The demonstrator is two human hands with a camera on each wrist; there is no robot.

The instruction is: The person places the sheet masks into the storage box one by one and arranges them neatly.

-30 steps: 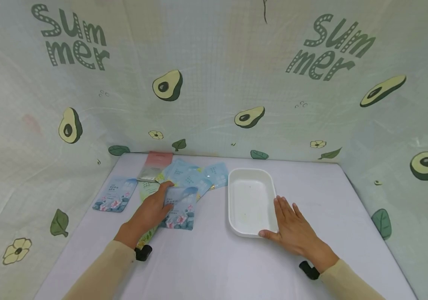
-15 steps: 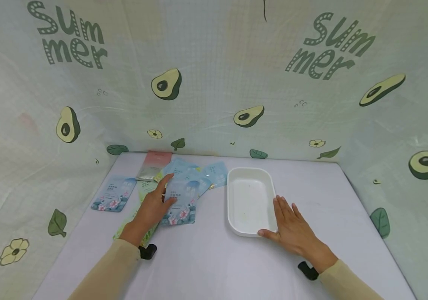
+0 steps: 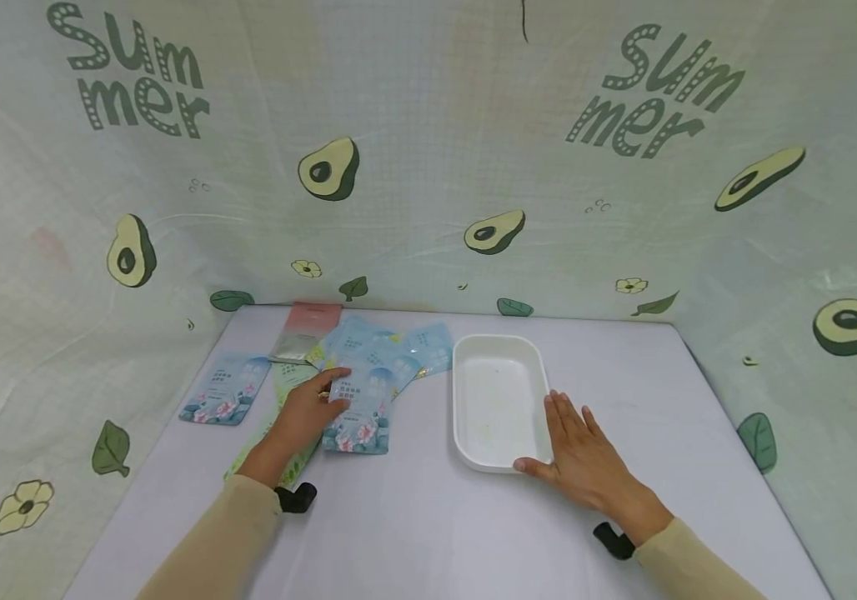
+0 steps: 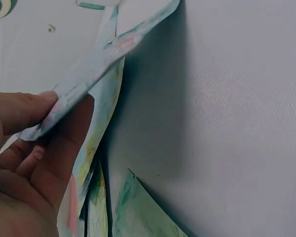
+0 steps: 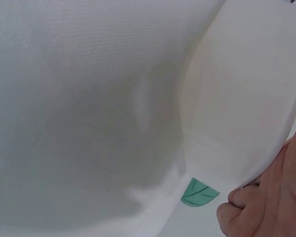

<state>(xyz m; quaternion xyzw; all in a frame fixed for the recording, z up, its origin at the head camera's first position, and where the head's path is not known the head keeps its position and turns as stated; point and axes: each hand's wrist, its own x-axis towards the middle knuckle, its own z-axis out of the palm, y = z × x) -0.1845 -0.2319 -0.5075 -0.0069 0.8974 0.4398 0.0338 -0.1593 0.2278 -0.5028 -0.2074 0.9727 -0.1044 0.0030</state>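
Observation:
My left hand (image 3: 304,417) pinches the left edge of a blue, lotus-printed flat packet (image 3: 361,421). In the left wrist view, the thumb lies on one face of that packet (image 4: 103,64) and a finger on the other; it is tilted above the table. Under and beside this hand lies a green packet (image 3: 259,446), partly covered by the hand. My right hand (image 3: 589,458) rests with straight fingers along the right side of a white plastic tray (image 3: 502,408), its thumb at the near corner. The right wrist view shows the tray's outer wall (image 5: 241,94) against the hand.
Another lotus-printed packet (image 3: 226,390) lies at the left. Behind the left hand are a red and silver packet (image 3: 307,329) and several overlapping light blue packets (image 3: 428,346). The white table (image 3: 436,533) meets a patterned cloth (image 3: 413,208) at the back.
My left hand has shifted slightly to the right with the lotus-printed packet, showing more of the green packet beneath. My right hand and the tray stay in place.

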